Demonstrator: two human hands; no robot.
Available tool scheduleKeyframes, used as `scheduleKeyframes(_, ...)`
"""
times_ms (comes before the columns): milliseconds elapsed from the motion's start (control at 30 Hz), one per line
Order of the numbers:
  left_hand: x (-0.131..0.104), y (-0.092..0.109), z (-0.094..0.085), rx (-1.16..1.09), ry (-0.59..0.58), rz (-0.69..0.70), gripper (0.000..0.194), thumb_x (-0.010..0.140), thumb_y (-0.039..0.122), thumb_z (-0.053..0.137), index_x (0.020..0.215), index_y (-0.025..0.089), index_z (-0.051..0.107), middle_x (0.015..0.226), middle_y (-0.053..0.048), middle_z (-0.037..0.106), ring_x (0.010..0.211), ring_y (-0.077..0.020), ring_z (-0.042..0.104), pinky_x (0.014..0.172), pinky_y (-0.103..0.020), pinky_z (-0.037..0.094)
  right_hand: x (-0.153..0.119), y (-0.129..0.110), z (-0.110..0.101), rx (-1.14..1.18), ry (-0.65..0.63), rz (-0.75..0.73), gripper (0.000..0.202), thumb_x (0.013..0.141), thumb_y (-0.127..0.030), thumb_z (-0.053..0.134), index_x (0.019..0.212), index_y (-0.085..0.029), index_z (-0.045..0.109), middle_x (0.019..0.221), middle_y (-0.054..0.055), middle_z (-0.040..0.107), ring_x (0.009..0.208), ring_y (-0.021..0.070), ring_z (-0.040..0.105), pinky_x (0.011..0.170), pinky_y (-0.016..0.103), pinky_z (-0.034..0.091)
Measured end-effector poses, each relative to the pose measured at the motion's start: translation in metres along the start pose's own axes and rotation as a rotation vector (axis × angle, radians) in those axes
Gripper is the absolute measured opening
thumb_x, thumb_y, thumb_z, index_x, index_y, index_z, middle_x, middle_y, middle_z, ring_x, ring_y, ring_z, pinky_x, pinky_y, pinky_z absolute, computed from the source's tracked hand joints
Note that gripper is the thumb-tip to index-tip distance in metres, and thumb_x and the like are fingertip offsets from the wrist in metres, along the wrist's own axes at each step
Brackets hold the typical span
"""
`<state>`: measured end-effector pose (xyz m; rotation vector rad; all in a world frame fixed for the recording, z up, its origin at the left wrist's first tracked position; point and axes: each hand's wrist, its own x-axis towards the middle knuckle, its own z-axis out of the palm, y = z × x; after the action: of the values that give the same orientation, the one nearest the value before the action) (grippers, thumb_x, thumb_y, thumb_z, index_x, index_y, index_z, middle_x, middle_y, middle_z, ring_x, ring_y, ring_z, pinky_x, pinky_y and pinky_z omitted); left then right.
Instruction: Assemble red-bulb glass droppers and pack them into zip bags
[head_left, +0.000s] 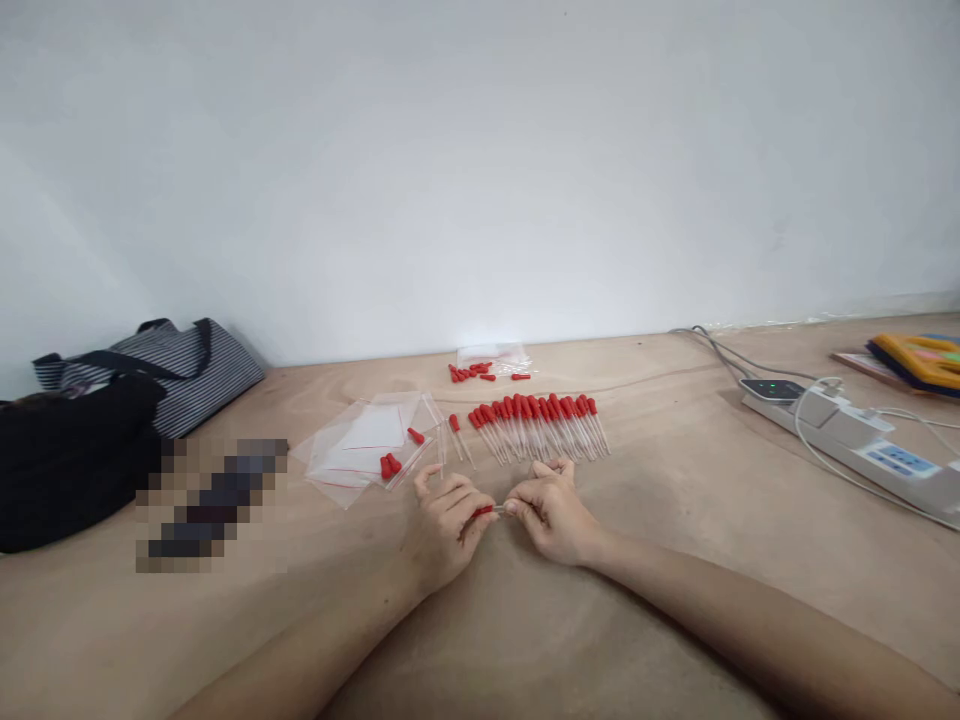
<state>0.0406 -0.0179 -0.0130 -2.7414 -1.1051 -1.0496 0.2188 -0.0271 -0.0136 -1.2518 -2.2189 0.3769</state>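
Observation:
Between the fingers of my left hand [452, 520] is a red rubber bulb [484, 511], held level. My right hand [551, 512] pinches a clear dropper tube [501, 509], whose end meets the bulb; most of the tube is hidden behind my fingers. Just beyond my hands lies a row of droppers [540, 425] with red bulbs and clear tubes, side by side. One single dropper [461, 440] rests a little left of the row. Loose red bulbs [391, 466] lie on clear zip bags [360, 440] left of my left hand.
Several more red bulbs [469, 373] lie by another clear bag [495, 354] near the wall. A striped bag [225, 375] and black cloth [75, 460] are at left, near a blurred dark object [217, 505]. A power strip [885, 445] with cables stands at right, yellow item [919, 360] behind.

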Motion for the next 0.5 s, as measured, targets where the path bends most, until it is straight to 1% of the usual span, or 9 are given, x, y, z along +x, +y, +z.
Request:
scheduleKeyframes(167,0.005,-0.007,-0.003,-0.009,-0.033,0.028,0.013,0.082,0.030,0.051,0.077,0.022,0.060,0.071,0.003,0.066,0.074,-0.0150,0.056,0.094,-0.041,0.016,0.002,0.002,-0.003,0.036,0.004,0.016,0.028,0.087,-0.027,0.039,0.069,-0.021,0.060,0.060,-0.002,0.060,0.071,0.0133,0.044,0.077,0.035,0.019)
scheduleKeyframes(233,0.007,-0.011,-0.007,0.021,-0.051,0.050,0.012,0.082,0.030,0.051,0.080,0.023,0.060,0.074,0.003,0.066,0.077,-0.0152,0.056,0.093,-0.041,0.016,0.001,0.003,-0.004,0.036,0.002,0.002,0.027,0.087,-0.031,0.038,0.076,-0.024,0.062,0.064,-0.002,0.063,0.072,0.0139,0.045,0.079,0.037,0.018)
scheduleKeyframes(300,0.010,-0.017,-0.013,0.065,-0.074,0.092,0.013,0.084,0.026,0.048,0.081,0.024,0.060,0.075,0.004,0.066,0.079,-0.0147,0.056,0.094,-0.042,0.014,-0.001,0.004,-0.005,0.017,-0.001,-0.034,0.023,0.087,-0.034,0.040,0.086,-0.026,0.061,0.072,-0.001,0.065,0.076,0.0146,0.047,0.080,0.037,0.018)
scheduleKeyframes(367,0.015,-0.028,-0.020,0.121,-0.095,0.149,0.018,0.086,0.019,0.043,0.083,0.024,0.060,0.076,0.004,0.066,0.080,-0.0145,0.056,0.095,-0.043,0.012,-0.003,0.007,-0.007,-0.016,0.022,-0.068,0.021,0.085,-0.035,0.043,0.095,-0.027,0.059,0.079,0.000,0.066,0.080,0.0154,0.049,0.081,0.037,0.018)
scheduleKeyframes(400,0.019,-0.035,-0.023,0.157,-0.102,0.177,0.022,0.086,0.015,0.040,0.084,0.024,0.060,0.078,0.003,0.067,0.081,-0.0146,0.056,0.095,-0.043,0.012,-0.004,0.009,-0.007,-0.032,0.045,-0.075,0.020,0.084,-0.035,0.045,0.097,-0.026,0.059,0.082,0.001,0.065,0.081,0.0159,0.049,0.082,0.037,0.018)
scheduleKeyframes(467,0.030,-0.052,-0.028,0.258,-0.101,0.222,0.027,0.085,0.010,0.036,0.087,0.023,0.059,0.083,0.001,0.067,0.086,-0.0163,0.055,0.095,-0.045,0.012,-0.005,0.015,-0.008,-0.053,0.098,-0.067,0.019,0.083,-0.033,0.046,0.094,-0.024,0.059,0.082,0.002,0.065,0.083,0.0167,0.050,0.082,0.037,0.019)
scheduleKeyframes(500,0.037,-0.062,-0.029,0.302,-0.129,0.252,0.027,0.084,0.009,0.036,0.088,0.022,0.059,0.085,-0.001,0.067,0.087,-0.0169,0.055,0.095,-0.045,0.013,-0.005,0.018,-0.008,-0.059,0.121,-0.054,0.017,0.083,-0.031,0.046,0.091,-0.024,0.060,0.081,0.002,0.065,0.082,0.0168,0.050,0.081,0.037,0.019)
